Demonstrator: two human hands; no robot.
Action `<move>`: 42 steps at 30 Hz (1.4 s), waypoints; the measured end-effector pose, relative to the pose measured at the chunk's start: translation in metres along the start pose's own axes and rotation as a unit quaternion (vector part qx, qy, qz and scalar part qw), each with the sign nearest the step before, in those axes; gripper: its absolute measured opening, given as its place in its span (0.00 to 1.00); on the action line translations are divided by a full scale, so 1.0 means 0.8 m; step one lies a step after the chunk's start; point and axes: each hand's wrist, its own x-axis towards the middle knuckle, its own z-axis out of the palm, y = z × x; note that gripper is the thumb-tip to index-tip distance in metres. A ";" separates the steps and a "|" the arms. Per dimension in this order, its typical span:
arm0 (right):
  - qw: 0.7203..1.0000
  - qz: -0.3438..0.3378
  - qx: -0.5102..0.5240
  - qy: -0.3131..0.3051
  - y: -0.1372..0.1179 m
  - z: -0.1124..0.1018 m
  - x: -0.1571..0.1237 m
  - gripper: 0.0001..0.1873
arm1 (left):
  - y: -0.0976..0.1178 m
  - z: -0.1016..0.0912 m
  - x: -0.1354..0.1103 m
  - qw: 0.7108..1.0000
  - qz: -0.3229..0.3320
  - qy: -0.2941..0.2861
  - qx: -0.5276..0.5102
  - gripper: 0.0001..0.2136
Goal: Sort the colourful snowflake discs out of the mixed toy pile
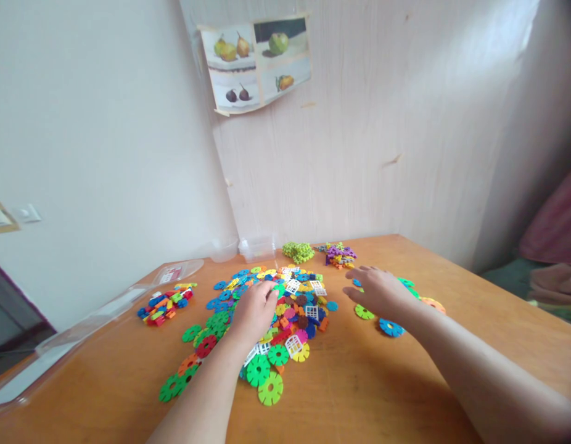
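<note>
A green, round plastic disc (280,289) beside the left grip (256,307), closure unclear, seemed light, stiff, best rim-held; the right grip (377,290) hung apart.

A free lane of table (341,376) is running between the toy pile (285,320) and the discs (391,327) around the right hand (375,290); tubs (258,248) and a green heap (298,251) are blocking the way behind.

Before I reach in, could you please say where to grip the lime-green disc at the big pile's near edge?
Probably pinch the lime-green disc by its near rim, coming from that side: it lies uncovered; a green disc crowds the far rim.
</note>
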 end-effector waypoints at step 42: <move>0.988 -0.135 0.054 0.052 -0.041 -0.003 -0.027 0.09 | 0.034 -0.012 -0.011 0.888 -0.130 -0.075 -0.435 0.17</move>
